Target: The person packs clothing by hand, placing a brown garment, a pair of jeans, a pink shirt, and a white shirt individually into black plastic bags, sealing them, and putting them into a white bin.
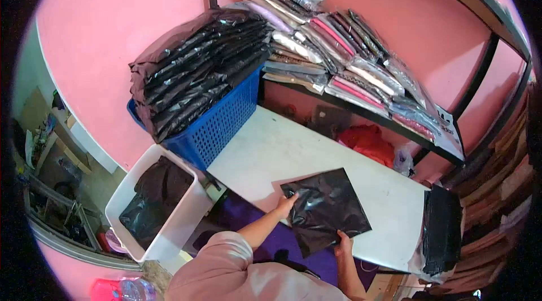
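Note:
A flat black plastic bag (326, 209) is held over the front edge of the white table (271, 142). My left hand (287, 205) is closed on its left edge, thumb on top. At the bag's lower right edge, my right hand (343, 241) grips it the same way, with the fingers mostly hidden beneath. The bag looks smooth and slightly creased, tilted across the table.
Left of the table, a blue basket (226, 123) holds a tall pile of black packages (197, 58). A white bin (192, 211) contains black plastic. Wrapped garments (339, 47) fill the shelf behind. A black stack (442, 230) stands at the table's right end.

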Demonstrator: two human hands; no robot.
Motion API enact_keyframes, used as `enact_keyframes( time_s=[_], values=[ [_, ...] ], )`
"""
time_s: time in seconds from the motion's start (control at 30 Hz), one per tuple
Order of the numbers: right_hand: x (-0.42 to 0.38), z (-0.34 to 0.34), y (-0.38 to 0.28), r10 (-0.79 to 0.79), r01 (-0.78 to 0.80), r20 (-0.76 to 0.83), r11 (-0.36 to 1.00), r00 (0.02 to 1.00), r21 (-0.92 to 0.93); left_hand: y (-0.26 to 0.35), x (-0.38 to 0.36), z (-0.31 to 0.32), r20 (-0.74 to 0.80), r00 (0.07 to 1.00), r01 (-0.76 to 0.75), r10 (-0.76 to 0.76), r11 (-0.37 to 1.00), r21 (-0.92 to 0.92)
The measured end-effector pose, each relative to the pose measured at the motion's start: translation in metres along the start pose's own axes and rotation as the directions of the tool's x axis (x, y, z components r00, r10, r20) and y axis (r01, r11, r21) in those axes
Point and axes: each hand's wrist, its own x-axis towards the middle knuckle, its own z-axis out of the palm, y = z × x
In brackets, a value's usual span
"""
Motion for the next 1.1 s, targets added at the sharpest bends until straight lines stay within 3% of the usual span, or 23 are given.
enact_keyframes(
  time_s=[0.03,0.07,0.13,0.17,0.2,0.27,0.33,0.37,0.4,0.47,0.53,0.6,0.63,0.77,0.83,1.0,1.1],
  values=[
    [0.0,-0.004,0.005,0.009,-0.008,0.028,0.998,1.0,-0.066,0.0,-0.008,-0.006,-0.177,0.984,0.04,-0.022,0.995,0.095],
    [-0.001,-0.007,0.009,0.019,-0.011,0.057,0.992,0.998,-0.129,0.001,-0.016,-0.015,-0.232,0.971,0.086,-0.057,0.989,0.117],
    [-0.007,-0.014,0.019,0.028,-0.022,0.111,0.998,0.993,-0.057,0.009,-0.032,-0.029,-0.42,0.89,-0.071,0.177,0.964,0.256],
    [-0.012,-0.016,0.025,0.033,-0.029,0.098,0.999,0.995,-0.046,0.015,-0.035,-0.03,-0.57,0.709,-0.11,0.414,0.864,0.491],
    [-0.02,-0.016,0.029,0.037,-0.034,0.084,0.999,0.996,-0.034,0.013,-0.03,-0.034,-0.57,0.479,-0.206,0.668,0.716,0.667],
    [-0.034,-0.018,0.033,-0.008,0.009,0.063,1.0,0.998,-0.025,0.012,-0.023,-0.042,-0.499,0.424,-0.301,0.756,0.637,0.71],
    [-0.048,-0.029,0.039,0.014,-0.009,0.08,0.998,0.997,-0.063,0.038,-0.046,-0.049,-0.249,0.841,-0.227,0.48,0.732,0.643],
    [-0.049,-0.041,0.047,-0.003,0.009,0.057,0.993,0.998,-0.119,0.047,-0.056,-0.047,-0.233,0.882,-0.157,0.408,0.724,0.672],
    [-0.059,-0.05,0.05,0.007,-0.001,0.046,0.992,0.999,-0.129,0.041,-0.053,-0.05,-0.281,0.9,-0.087,0.334,0.768,0.634],
    [-0.076,-0.055,0.051,0.107,-0.105,0.095,0.994,0.99,-0.03,0.03,-0.057,-0.057,-0.278,0.903,-0.072,0.329,0.752,0.655],
    [-0.082,-0.065,0.059,0.081,-0.082,0.149,0.997,0.986,-0.002,0.046,-0.104,-0.056,-0.187,0.959,-0.12,0.212,0.905,0.408],
    [-0.082,-0.075,0.064,0.154,-0.154,0.178,0.988,0.972,-0.014,0.032,-0.106,-0.075,-0.101,0.995,0.015,-0.009,0.998,0.061],
    [-0.07,-0.09,0.073,0.185,-0.181,0.184,0.983,0.965,-0.04,0.039,-0.119,-0.083,0.047,0.991,0.125,-0.123,0.991,-0.047],
    [-0.129,-0.046,0.063,0.141,-0.126,0.215,0.989,0.966,-0.08,0.062,-0.154,-0.112,0.081,0.992,0.108,-0.099,0.988,-0.11],
    [-0.162,-0.013,0.061,0.098,-0.073,0.249,0.992,0.964,-0.106,0.084,-0.168,-0.131,0.189,0.976,0.148,-0.104,0.959,-0.24],
    [-0.205,0.06,0.105,0.077,-0.042,0.348,0.993,0.934,-0.109,0.15,-0.198,-0.212,0.148,0.989,0.064,-0.02,0.951,-0.304],
    [-0.242,0.114,0.143,0.08,-0.026,0.434,0.991,0.897,-0.129,0.177,-0.198,-0.293,0.096,0.995,0.006,0.033,0.927,-0.375]
  ],
)
